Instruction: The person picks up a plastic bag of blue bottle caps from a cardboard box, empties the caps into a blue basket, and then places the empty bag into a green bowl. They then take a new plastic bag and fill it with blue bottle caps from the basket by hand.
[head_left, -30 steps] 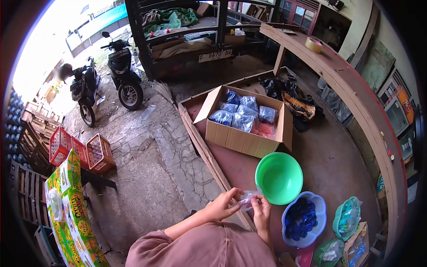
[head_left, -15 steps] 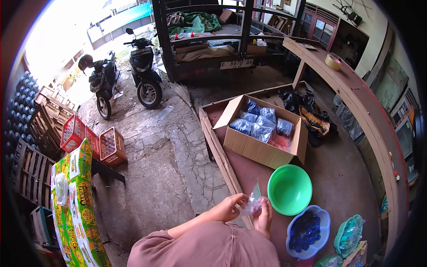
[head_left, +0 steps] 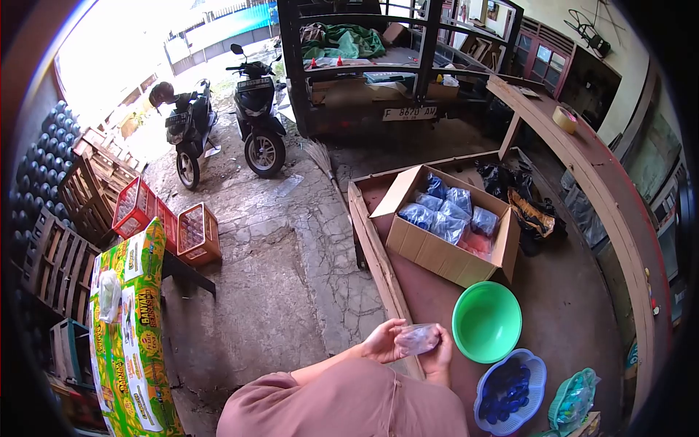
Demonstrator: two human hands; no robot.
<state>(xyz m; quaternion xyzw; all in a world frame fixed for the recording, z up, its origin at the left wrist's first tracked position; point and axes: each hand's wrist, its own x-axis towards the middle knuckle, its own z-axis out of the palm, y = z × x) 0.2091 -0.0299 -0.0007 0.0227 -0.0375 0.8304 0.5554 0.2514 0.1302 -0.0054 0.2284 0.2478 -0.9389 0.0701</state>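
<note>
Between my two hands is a small clear plastic bag (head_left: 418, 339) with something pinkish inside, held over the near edge of the table. My left hand (head_left: 382, 341) grips its left end, with fingers curled against the plastic. On the other end, my right hand (head_left: 439, 355) is closed around the bag. Just right of my hands stands a green bowl (head_left: 486, 322), its inside facing up. A light-blue plastic basket (head_left: 535, 386) beyond it holds dark blue pieces. Farther back, an open cardboard box (head_left: 437, 251) contains several plastic-wrapped packets, mostly blue, one reddish.
A wooden rim (head_left: 378, 255) edges the table. A teal basket (head_left: 571, 400) with wrapped items sits at the lower right. Behind the box lies a black plastic bag (head_left: 535, 207). A tape roll (head_left: 564, 119) rests on the raised ledge. Red crates (head_left: 135, 207) and a colourful-covered bench (head_left: 131, 328) stand left.
The plastic bag's upright loose end has gone down, and the bag now lies level between both hands. The whole view has shifted, with the scene moving slightly right.
</note>
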